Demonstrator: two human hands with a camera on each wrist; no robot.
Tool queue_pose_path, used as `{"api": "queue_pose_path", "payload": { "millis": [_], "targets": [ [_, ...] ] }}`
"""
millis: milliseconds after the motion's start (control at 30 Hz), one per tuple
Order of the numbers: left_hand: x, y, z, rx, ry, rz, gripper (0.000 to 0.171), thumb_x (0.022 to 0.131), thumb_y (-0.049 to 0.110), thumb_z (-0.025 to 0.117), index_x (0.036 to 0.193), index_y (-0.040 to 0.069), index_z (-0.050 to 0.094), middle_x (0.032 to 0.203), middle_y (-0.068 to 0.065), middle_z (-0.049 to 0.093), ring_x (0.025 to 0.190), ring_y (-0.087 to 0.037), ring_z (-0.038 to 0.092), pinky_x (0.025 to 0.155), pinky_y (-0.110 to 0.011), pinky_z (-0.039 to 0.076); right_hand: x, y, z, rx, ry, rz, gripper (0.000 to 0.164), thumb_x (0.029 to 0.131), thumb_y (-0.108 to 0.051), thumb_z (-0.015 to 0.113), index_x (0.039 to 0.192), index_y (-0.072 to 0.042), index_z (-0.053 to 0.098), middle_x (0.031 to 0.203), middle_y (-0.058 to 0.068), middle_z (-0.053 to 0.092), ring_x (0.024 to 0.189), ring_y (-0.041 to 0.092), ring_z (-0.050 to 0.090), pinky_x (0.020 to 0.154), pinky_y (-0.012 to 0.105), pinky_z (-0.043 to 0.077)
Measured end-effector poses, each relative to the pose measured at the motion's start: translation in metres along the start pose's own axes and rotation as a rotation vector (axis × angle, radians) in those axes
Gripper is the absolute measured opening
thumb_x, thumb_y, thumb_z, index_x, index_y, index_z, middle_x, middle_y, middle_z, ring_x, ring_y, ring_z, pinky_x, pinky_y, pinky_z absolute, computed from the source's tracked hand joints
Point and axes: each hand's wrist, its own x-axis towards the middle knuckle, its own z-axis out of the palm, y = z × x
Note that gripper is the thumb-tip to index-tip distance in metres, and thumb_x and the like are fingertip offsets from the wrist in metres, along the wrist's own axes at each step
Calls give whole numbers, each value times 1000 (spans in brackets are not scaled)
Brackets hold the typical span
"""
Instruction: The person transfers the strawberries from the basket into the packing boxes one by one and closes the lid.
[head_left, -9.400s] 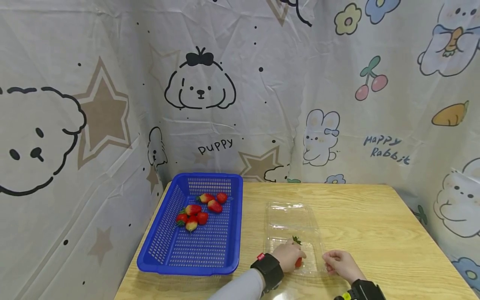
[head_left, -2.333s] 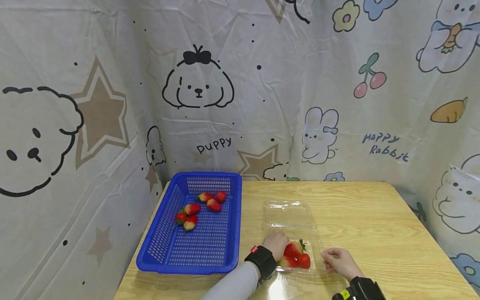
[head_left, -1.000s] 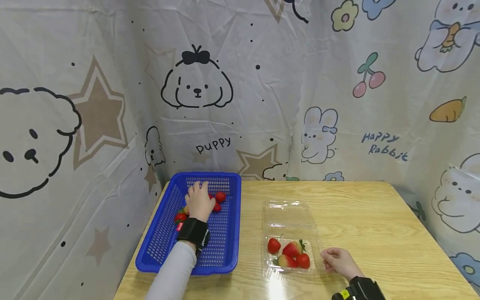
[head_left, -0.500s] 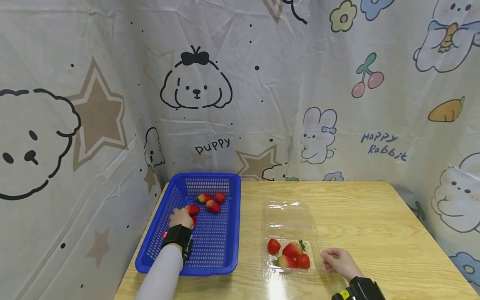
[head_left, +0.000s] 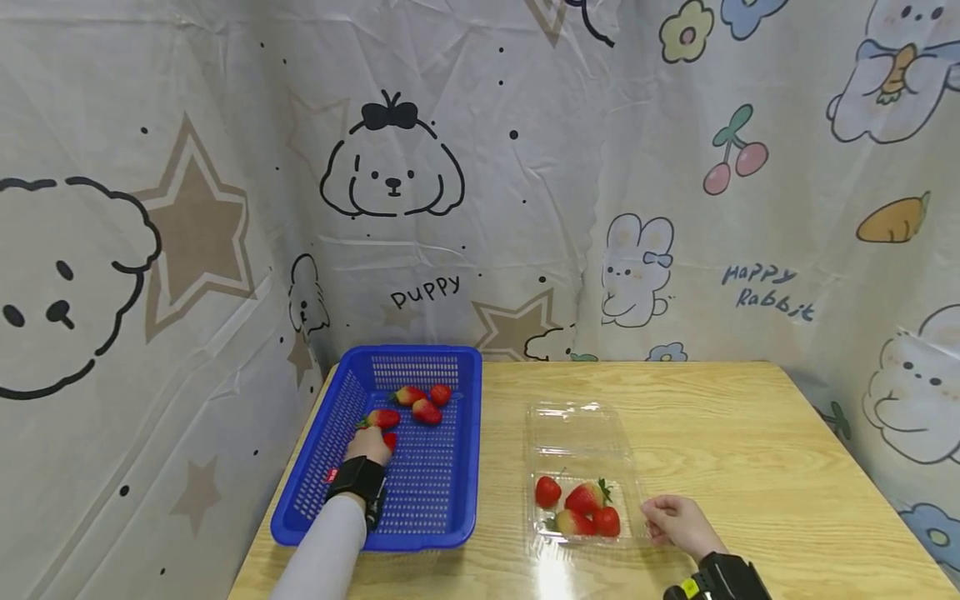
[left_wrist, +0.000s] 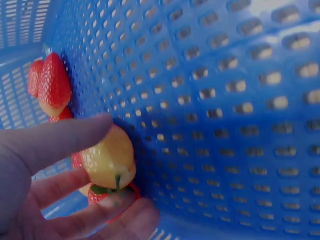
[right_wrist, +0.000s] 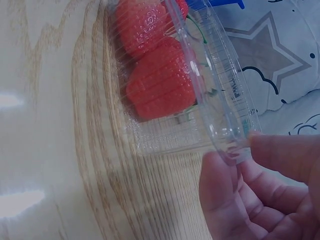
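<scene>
while pinching the clear box (head_left: pixel 577 430) with the right hand (head_left: pixel 684 525) at lower right, holding a pale strawberry (left_wrist: pixel 107 155) between thumb and curled fingers of the left hand (head_left: pixel 368 447), inside the blue basket (head_left: pixel 476 450) at lower left. probably light, slick and easily bruised; best taken gently round the belly.

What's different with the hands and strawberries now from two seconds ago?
The left hand moved from the clear clamshell box leftward into the blue basket, and its fingers are now around a pale-ended strawberry. Moving away, it uncovered a red strawberry at the box's back left. The right hand stayed put, pinching the box's edge; box and basket stayed too.
</scene>
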Motion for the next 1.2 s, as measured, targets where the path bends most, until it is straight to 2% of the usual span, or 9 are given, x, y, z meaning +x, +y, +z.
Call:
{"api": "queue_pose_path", "payload": {
  "millis": [133, 233, 500, 700, 833, 967, 1067, 1133, 1200],
  "targets": [
    [-2, 8, 2, -9, -12, 55, 30, 73, 12, 67, 94, -9, 63, 91, -31, 61, 84, -46, 59, 75, -51, 47, 0, 0, 0, 2, 2, 5, 24, 91, -9, 52, 99, 14, 55, 71, 8, 57, 62, 16, 55, 59, 32, 52],
    [-2, 12, 6, -18, -18, 65, 33, 65, 7, 73, 91, -9, 62, 90, -30, 62, 84, -44, 59, 76, -49, 48, -1, -1, 0, 7, 6, 1, 23, 91, -8, 52, 97, 14, 55, 71, 7, 57, 62, 15, 55, 58, 32, 52],
    [1, 19, 12, -8, -48, 63, 30, 64, 3, 73, 89, -8, 62, 88, -27, 63, 82, -41, 60, 77, -48, 48, -2, 0, 0, 8, 13, -15, 21, 90, -7, 53, 95, 13, 56, 70, 8, 57, 62, 16, 55, 58, 32, 52],
    [0, 20, 9, 19, -87, 59, 36, 60, 4, 75, 91, -9, 63, 90, -27, 63, 82, -42, 60, 74, -47, 49, -1, 0, 0, -9, 13, -15, 21, 91, -8, 52, 95, 13, 56, 70, 7, 57, 62, 16, 56, 58, 32, 52],
    [-1, 24, -1, 39, -151, 68, 37, 59, 4, 76, 91, -9, 63, 90, -25, 63, 79, -40, 61, 72, -46, 50, -1, 0, 0, -14, 8, -10, 22, 91, -8, 52, 96, 13, 56, 70, 7, 57, 62, 16, 56, 58, 32, 52],
    [-2, 36, -17, 58, -208, 87, 37, 54, 2, 77, 88, -6, 64, 88, -21, 64, 78, -32, 61, 70, -42, 51, -1, -1, 0, -10, 11, -10, 22, 91, -8, 52, 96, 14, 55, 70, 8, 57, 62, 16, 55, 58, 32, 52],
    [-3, 52, -33, 65, -202, 98, 32, 54, 2, 76, 84, -4, 65, 88, -20, 65, 77, -30, 60, 67, -40, 50, -1, -1, 0, -8, 13, -8, 22, 91, -7, 52, 96, 14, 55, 70, 8, 57, 62, 16, 56, 58, 32, 52],
    [-6, 65, -45, 67, -173, 93, 29, 54, 2, 74, 82, -1, 65, 88, -18, 64, 76, -29, 59, 66, -41, 48, -1, -1, 0, -12, 9, -6, 22, 91, -8, 52, 96, 14, 55, 70, 7, 57, 62, 16, 55, 58, 32, 52],
    [-10, 80, -56, 70, -127, 116, 26, 56, 4, 72, 81, 0, 65, 86, -18, 64, 75, -31, 59, 65, -43, 47, -1, -1, 0, -14, 5, -2, 23, 91, -8, 52, 97, 13, 55, 71, 7, 57, 62, 16, 55, 58, 32, 52]
  ]
}}
